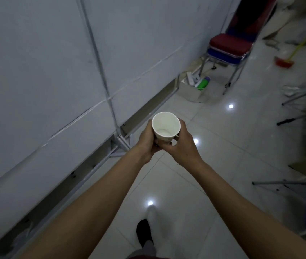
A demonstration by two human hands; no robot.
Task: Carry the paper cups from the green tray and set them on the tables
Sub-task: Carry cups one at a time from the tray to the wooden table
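Both hands — left hand (147, 142), right hand (183, 144) — are gripping one white paper cup (165, 127), mid-carry; no desk near the grip yet.

Legible text, labels, brands, numbers, signs: none. The paper cup (165, 128) carries a faint printed pattern low on its outer wall, too blurred and too much covered to read as lettering; its inside is plain white. The green bottle (202, 83) lying in the white box (190, 92) shows no readable label.
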